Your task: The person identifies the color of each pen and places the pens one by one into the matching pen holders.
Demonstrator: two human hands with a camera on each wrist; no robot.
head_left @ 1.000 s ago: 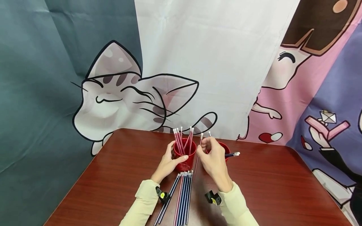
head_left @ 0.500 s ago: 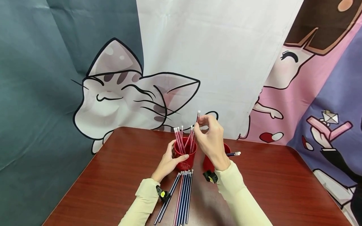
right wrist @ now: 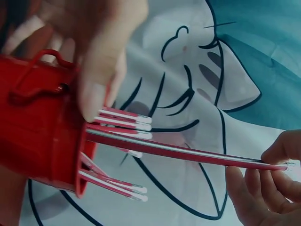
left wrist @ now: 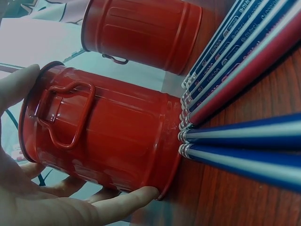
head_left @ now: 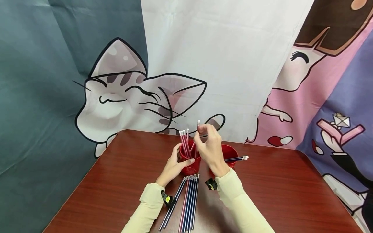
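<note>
My left hand (head_left: 172, 168) grips a small red metal bucket (left wrist: 122, 127), its thumb and fingers curled round the side. Several red pencils (head_left: 183, 140) stand in that bucket with their white eraser ends up. Above the rim, my right hand (head_left: 212, 145) pinches one more red pencil (right wrist: 202, 159) near its eraser end. In the right wrist view this pencil's lower part reaches into the bucket's mouth. A second red bucket (head_left: 229, 151) stands just to the right, partly hidden behind the right hand, with dark blue pencils (head_left: 238, 159) leaning out over its rim.
A row of several dark blue pencils (head_left: 190, 207) lies on the brown table (head_left: 116, 181) between the forearms, with a red pencil (left wrist: 244, 70) among them. Their eraser ends lie close to the held bucket's base. A printed cloth (head_left: 233, 64) hangs behind the table.
My right hand has lifted the red pencil from beside the second bucket, carried it left and lowered it into the held bucket. The left hand has stayed on its bucket.
</note>
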